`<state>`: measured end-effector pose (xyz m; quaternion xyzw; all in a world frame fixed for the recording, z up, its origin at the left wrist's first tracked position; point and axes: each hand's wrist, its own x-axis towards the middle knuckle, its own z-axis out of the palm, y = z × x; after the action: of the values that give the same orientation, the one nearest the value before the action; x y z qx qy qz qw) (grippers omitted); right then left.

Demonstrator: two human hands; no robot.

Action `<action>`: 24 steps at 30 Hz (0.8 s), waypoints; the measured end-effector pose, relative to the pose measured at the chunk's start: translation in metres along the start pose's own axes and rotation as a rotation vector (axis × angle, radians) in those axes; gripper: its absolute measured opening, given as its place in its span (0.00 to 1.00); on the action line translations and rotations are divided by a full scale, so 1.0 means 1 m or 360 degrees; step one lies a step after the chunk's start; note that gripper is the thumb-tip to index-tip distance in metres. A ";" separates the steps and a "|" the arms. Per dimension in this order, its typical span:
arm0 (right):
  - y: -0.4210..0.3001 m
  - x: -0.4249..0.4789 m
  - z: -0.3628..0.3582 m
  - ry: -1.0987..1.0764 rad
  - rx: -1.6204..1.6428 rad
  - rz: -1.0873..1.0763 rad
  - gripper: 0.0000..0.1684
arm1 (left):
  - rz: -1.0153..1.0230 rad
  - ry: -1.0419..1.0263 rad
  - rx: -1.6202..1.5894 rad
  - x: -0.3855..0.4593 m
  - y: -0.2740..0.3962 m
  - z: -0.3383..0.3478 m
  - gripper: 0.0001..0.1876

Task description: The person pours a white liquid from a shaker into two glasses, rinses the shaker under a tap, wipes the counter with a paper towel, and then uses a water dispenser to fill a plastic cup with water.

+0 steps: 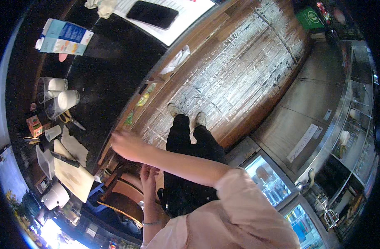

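My right hand is motion-blurred at the edge of the black counter; whether it holds anything cannot be told. Below its forearm, my left hand is raised with its fingers apart and loosely bent, and nothing shows in it. Left of my hands lies a pale cutting board, with a dark-handled knife across it. A torn-edged beige cloth or paper lies beside the board. Further along are yellow-handled scissors and two clear containers with white contents.
A carton, a phone on printed sheets, a small plastic cup and an orange box are on the counter. Below its edge stands a wooden chair. Glass-door fridges stand at right, along a worn floor.
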<state>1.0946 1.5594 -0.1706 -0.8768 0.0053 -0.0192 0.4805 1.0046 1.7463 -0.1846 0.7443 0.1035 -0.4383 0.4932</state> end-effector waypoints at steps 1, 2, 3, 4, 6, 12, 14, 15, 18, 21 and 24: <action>0.021 -0.046 0.003 0.0245 0.0163 0.0064 0.13 | -0.0040 -0.0034 0.0067 0.005 -0.023 0.000 0.18; 0.054 -0.087 -0.006 0.0270 0.0140 0.0315 0.15 | -0.0083 -0.0110 0.0098 0.015 -0.054 -0.003 0.19; 0.088 -0.129 -0.016 0.0290 0.0113 0.0579 0.18 | -0.0087 -0.0113 0.0409 0.019 -0.051 0.015 0.19; 0.120 -0.170 -0.027 0.0309 0.0098 0.0835 0.21 | -0.0042 -0.0061 0.0465 0.029 -0.069 0.027 0.20; 0.203 -0.242 -0.020 0.0650 0.0423 0.1327 0.20 | 0.0025 -0.0021 0.0767 0.047 -0.100 0.041 0.22; 0.511 -0.268 0.077 0.0709 -0.0173 0.1488 0.14 | 0.0361 -0.0169 0.1461 0.197 -0.204 0.086 0.38; 0.621 -0.241 0.107 0.0778 -0.0245 0.1607 0.14 | 0.0361 -0.0030 0.1736 0.244 -0.208 0.112 0.40; 0.665 -0.226 0.122 0.0832 -0.0259 0.1666 0.13 | 0.0364 0.0045 0.1874 0.259 -0.205 0.124 0.41; 0.774 -0.172 0.179 0.1188 -0.0469 0.1505 0.15 | 0.0483 0.0293 0.1819 0.287 -0.229 0.126 0.44; 0.809 -0.115 0.231 0.1336 -0.0057 0.1702 0.20 | 0.0684 0.0411 0.1615 0.320 -0.266 0.119 0.44; 0.805 -0.069 0.272 0.1762 0.0212 0.1483 0.20 | 0.0665 0.0481 0.1536 0.336 -0.279 0.122 0.44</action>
<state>1.0439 1.3576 -0.9974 -0.6141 0.6195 -0.2537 0.4180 0.9734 1.6896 -0.6335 0.9455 -0.1897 -0.2167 0.1519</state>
